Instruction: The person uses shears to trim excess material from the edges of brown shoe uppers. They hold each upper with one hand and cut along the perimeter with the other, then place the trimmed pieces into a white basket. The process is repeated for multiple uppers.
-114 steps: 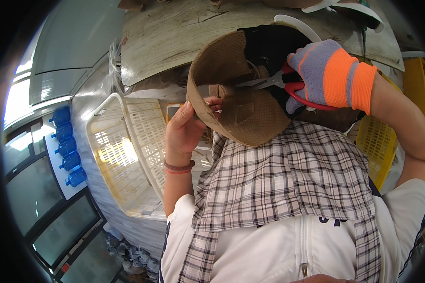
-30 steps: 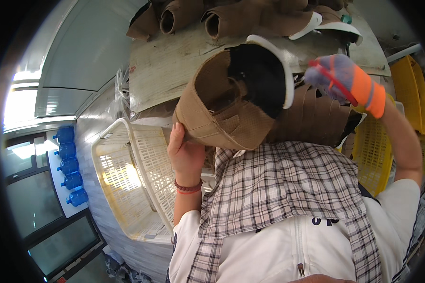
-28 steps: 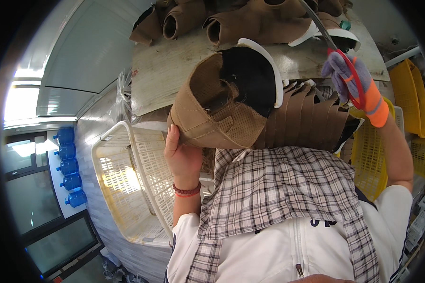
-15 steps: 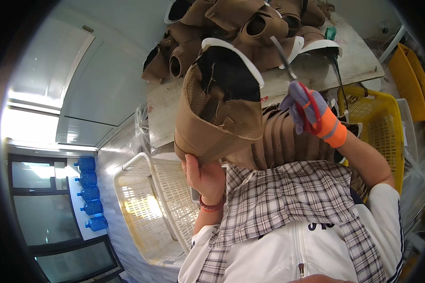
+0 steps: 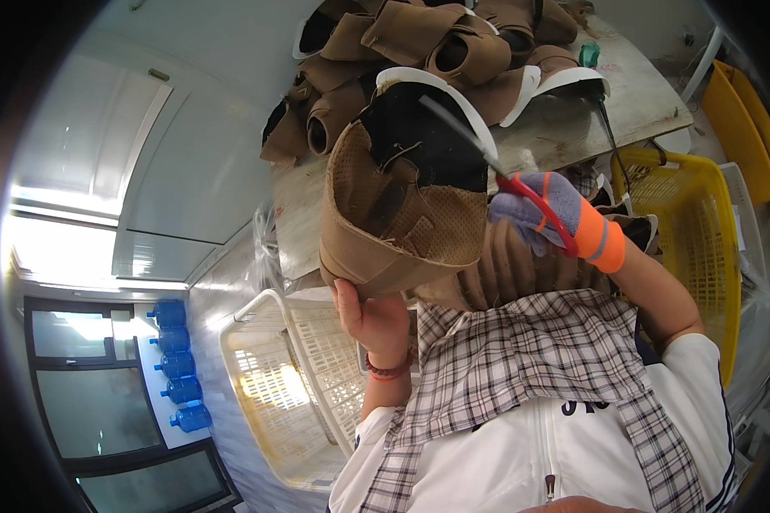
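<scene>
My bare left hand (image 5: 375, 323) grips the lower edge of a brown shoe upper (image 5: 402, 256), its thumb on the outer face. The piece is held up with its opening toward me, showing perforated brown lining, a black inner part and a white curved rim; loose threads hang inside. In a grey and orange glove, my right hand (image 5: 543, 214) is closed round the red handles of a pair of scissors (image 5: 535, 201). Their blades point up and left, in front of the upper's black part and white rim. Whether the blades touch it I cannot tell.
A heap of similar brown uppers (image 5: 411, 38) lies on the worn table (image 5: 642, 107). A row of brown pieces (image 5: 522, 269) is stacked close before my checked apron (image 5: 522, 342). White basket (image 5: 257, 385) at left, yellow basket (image 5: 697, 231) at right; blue water bottles (image 5: 180, 363) stand far left.
My right hand has brought the scissors left and down, from beside the upper to in front of its opening. The upper has shifted slightly right in view.
</scene>
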